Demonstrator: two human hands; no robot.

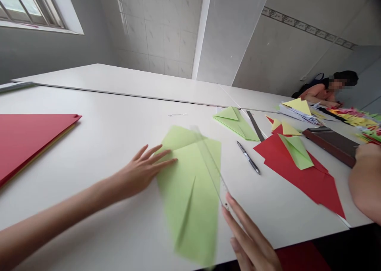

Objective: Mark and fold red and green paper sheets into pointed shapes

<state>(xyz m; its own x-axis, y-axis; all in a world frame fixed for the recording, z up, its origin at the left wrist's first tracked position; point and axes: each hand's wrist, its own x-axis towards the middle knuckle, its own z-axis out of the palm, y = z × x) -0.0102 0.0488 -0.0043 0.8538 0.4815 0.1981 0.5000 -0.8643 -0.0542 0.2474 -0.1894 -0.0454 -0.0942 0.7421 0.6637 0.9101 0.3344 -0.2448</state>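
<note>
A sheet of light green paper (184, 191) lies on the white table before me, with crease lines across it and a raised fold near its middle. My left hand (149, 165) rests with spread fingers on the sheet's left edge. Between the fingertips of my right hand (250, 235) is the near end of a clear plastic ruler (208, 157), which slants across the sheet's upper right part. Motion blurs the ruler's far end and the paper's lower edge.
A pen (248, 157), a folded green paper (236, 124) and a dark metal ruler (255, 126) lie to the right. Beyond are red sheets (300, 175) and a brown box (330, 142). Red paper (32, 140) is stacked at left. Another person's arm (367, 179) reaches in at right; a person (318, 90) sits farther back.
</note>
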